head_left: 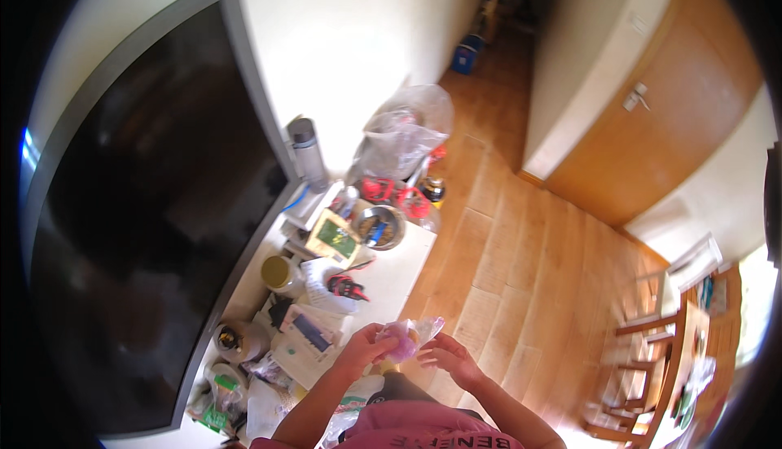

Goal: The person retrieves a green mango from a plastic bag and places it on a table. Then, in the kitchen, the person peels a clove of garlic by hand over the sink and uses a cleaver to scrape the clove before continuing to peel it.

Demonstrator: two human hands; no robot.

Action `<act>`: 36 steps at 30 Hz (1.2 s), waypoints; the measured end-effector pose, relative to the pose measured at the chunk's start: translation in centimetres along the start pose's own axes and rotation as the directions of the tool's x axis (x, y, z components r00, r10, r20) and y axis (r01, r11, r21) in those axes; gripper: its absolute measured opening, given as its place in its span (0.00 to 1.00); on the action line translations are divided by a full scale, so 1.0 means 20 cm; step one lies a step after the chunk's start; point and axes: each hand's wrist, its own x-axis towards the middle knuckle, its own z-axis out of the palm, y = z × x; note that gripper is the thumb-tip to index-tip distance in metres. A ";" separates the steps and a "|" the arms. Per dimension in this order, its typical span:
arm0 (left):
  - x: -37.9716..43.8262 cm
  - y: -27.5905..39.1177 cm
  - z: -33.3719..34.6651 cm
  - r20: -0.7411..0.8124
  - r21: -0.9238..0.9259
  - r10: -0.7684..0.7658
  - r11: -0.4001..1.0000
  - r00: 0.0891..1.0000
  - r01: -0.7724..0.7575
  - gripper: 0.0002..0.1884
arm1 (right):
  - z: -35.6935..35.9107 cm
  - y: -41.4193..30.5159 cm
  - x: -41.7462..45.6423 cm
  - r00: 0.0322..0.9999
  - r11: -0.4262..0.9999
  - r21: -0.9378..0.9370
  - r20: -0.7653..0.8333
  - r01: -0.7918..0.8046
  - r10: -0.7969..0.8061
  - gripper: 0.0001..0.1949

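Note:
My left hand [369,350] grips a small pink-purple item [399,343] in clear plastic wrapping, with the thumb across it. What the item is, I cannot tell. The loose end of the plastic wrapping [432,328] sticks out toward my right hand [451,358]. That hand is beside the wrapping, its lower fingers spread; whether its fingertips pinch the plastic is unclear. Both hands are in front of my body, near the edge of a white cabinet top [396,266]. A red-and-black object [347,288] lies on white paper there, beyond my left hand.
A large television [153,217] stands at left. The cabinet holds a metal bowl [380,228], a grey bottle [308,154], a lidded jar [282,274] and boxes. Plastic bags [403,131] stand at its far end. Wooden chairs [641,382] and a closed door [660,92] are at right.

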 end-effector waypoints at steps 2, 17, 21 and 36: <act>0.02 -0.05 0.16 0.069 0.022 -0.045 0.999 0.997 0.044 0.14 | -0.07 0.00 -0.14 0.998 0.996 0.075 -0.045 0.047 -0.044 0.20; -0.14 -0.89 1.66 0.518 0.371 0.009 0.899 0.856 -0.234 0.14 | -0.70 0.51 -1.67 0.673 0.898 -0.045 -0.646 0.438 -0.360 0.26; -0.24 -1.20 2.07 0.621 0.369 -0.031 0.893 0.783 -0.258 0.14 | -0.83 0.73 -2.03 0.504 0.878 -0.210 -0.751 0.430 -0.426 0.32; -0.12 -1.88 3.19 0.697 0.669 -0.622 0.743 0.357 -0.009 0.32 | -1.38 0.70 -2.72 -0.103 0.863 -0.336 -0.911 -0.377 -0.399 0.19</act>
